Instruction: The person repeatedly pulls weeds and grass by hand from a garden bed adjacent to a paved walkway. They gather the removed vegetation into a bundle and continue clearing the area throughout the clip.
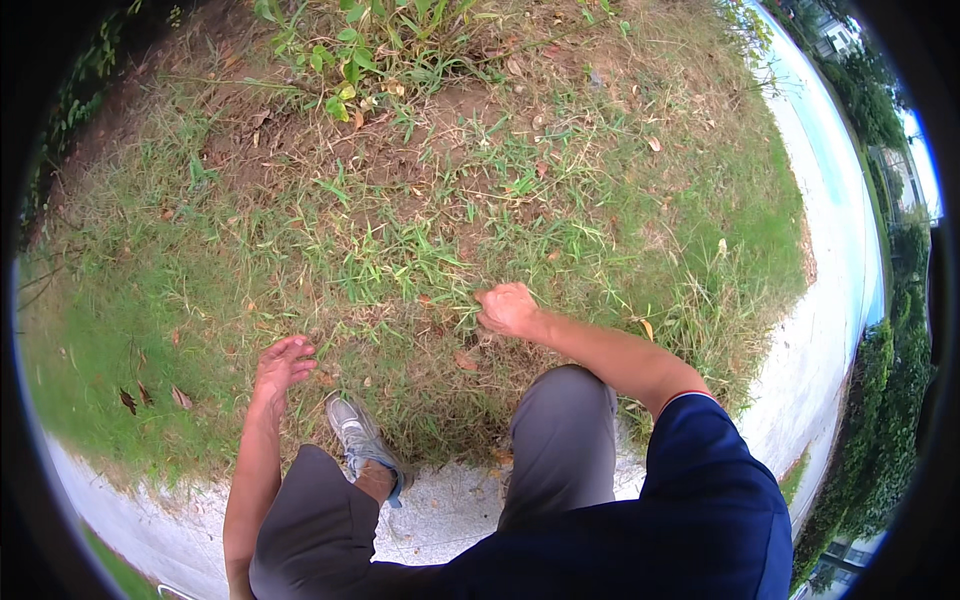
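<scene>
My right hand (pixel 508 310) is low over the ground in the middle of the view, fingers closed on the green grass (pixel 455 285) there. The fingertips are partly hidden by the back of the hand. To the left, my left hand (pixel 283 366) hovers above the turf near my shoe, its fingers loosely bent and apart, with nothing seen in them. Green blades mix with dry, straw-coloured grass (pixel 400 350) around both hands.
My grey shoe (pixel 355 430) stands at the grass edge, beside a pale paved path (pixel 440 515). A leafy plant (pixel 350 55) grows from bare brown soil (pixel 270 140) at the far side. Dry leaves (pixel 180 398) lie at left. Another pale pavement (pixel 815 200) curves along the right.
</scene>
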Tool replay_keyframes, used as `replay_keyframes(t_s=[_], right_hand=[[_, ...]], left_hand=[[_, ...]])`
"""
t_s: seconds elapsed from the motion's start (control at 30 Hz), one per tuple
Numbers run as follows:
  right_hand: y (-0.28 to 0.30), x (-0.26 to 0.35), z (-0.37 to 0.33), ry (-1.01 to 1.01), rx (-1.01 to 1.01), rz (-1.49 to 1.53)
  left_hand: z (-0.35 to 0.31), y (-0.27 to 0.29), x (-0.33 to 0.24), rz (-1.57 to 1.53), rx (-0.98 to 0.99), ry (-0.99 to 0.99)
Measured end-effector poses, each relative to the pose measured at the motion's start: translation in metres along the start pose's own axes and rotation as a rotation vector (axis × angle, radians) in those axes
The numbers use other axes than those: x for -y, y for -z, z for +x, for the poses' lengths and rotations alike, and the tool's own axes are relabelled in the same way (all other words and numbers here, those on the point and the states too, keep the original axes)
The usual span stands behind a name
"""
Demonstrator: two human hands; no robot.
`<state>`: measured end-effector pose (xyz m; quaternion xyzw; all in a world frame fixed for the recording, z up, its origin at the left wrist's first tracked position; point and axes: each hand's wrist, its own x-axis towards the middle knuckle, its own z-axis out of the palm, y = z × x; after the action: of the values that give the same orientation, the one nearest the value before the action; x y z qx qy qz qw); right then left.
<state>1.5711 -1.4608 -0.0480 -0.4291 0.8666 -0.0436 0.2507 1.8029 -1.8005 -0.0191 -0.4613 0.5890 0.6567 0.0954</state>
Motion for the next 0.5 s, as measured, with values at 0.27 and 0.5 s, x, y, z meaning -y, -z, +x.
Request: replay_keyframes(t_s=[0.27,0.5], right_hand=[[0.038,-0.098,0.095,-0.330,-0.273,-0.649],[0.005,-0.106,0.070,-0.254,-0.179,-0.570]], left_hand=[[0.004,-0.004,-0.002,0.004,0.035,-0.014],[0.003,-0.003,0.003,-0.007,0.020,-0.018]])
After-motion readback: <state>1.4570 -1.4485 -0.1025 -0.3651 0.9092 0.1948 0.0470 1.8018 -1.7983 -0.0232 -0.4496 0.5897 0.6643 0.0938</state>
